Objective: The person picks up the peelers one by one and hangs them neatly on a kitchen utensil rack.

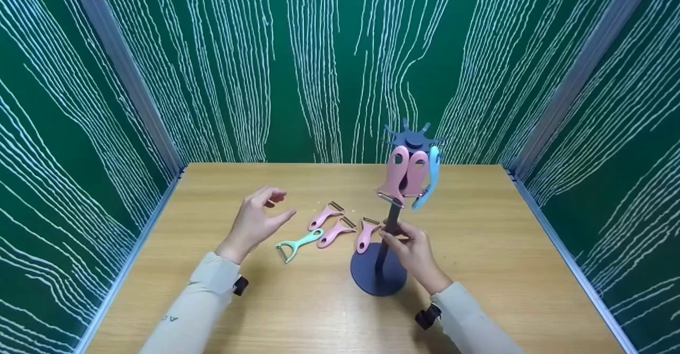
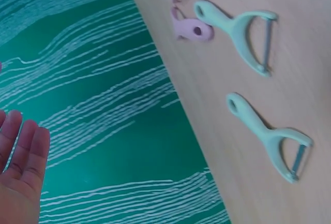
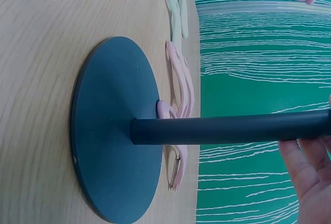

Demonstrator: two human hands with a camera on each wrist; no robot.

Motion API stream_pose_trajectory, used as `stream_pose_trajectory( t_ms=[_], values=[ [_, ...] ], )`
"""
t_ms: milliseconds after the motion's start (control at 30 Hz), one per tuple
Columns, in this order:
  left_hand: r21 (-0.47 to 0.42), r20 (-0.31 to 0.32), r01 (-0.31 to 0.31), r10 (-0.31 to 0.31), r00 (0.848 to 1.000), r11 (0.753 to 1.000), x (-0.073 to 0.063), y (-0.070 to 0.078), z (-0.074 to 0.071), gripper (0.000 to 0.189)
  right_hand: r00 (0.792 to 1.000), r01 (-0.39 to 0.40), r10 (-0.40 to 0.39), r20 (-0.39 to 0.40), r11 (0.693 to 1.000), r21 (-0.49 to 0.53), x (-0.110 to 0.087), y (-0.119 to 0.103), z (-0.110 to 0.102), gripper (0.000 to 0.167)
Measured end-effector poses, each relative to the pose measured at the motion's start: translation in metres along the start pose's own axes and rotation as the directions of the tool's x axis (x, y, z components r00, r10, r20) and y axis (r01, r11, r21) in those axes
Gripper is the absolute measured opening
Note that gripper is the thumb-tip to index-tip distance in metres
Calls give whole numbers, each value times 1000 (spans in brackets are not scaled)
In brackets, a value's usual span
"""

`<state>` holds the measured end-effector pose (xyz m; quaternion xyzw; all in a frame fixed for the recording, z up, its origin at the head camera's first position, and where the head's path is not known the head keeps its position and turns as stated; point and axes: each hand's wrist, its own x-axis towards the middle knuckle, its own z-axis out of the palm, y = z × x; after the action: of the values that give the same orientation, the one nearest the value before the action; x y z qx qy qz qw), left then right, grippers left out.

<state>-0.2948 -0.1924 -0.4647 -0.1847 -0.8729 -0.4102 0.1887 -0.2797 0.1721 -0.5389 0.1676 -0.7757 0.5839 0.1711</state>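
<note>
My right hand (image 1: 417, 253) grips the dark pole (image 1: 390, 221) of a hanging rack, thumb and fingers around it; the round base (image 3: 119, 131) rests on the table. Two pink peelers (image 1: 394, 176) and a light-blue peeler (image 1: 432, 176) hang from the hooked top (image 1: 413, 140). Over the table to the left, my left hand (image 1: 255, 218) is held with its fingers apart from the thumb and nothing between them. Near it lies a mint-green peeler (image 1: 300, 243). The left wrist view shows a second mint-green peeler (image 2: 271, 138), hidden by the left arm in the head view.
Three pink peelers lie between the left hand and the rack: one at the back (image 1: 325, 216), one in the middle (image 1: 337, 233) and one beside the base (image 1: 366, 235). Green walls with white streaks (image 1: 313, 67) stand behind and beside the wooden table (image 1: 478, 226).
</note>
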Motion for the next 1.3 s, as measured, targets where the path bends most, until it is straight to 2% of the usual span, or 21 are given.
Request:
stream_pose_trajectory(
  t_ms=[200, 567, 1000, 1167, 1300],
  values=[
    [25, 13, 13, -14, 1000, 1000, -4, -15, -2, 39, 1000, 24, -24, 0, 1000, -15, 0, 0, 0, 18],
    [61, 63, 128, -131, 989, 990, -11, -44, 0, 42, 999, 39, -39, -1, 999, -6, 0, 0, 0, 17],
    [112, 124, 158, -172, 977, 981, -16, -71, 4, 43, 998, 67, -67, -19, 998, -15, 0, 1, 2, 15],
    [141, 143, 176, -195, 970, 974, -17, -79, 6, 46, 998, 61, -61, -9, 998, -21, 1, 1, 1, 15],
    [156, 172, 206, -232, 958, 966, -17, -86, 8, 49, 998, 64, -64, -9, 998, -12, 1, 1, 0, 16]
  ],
)
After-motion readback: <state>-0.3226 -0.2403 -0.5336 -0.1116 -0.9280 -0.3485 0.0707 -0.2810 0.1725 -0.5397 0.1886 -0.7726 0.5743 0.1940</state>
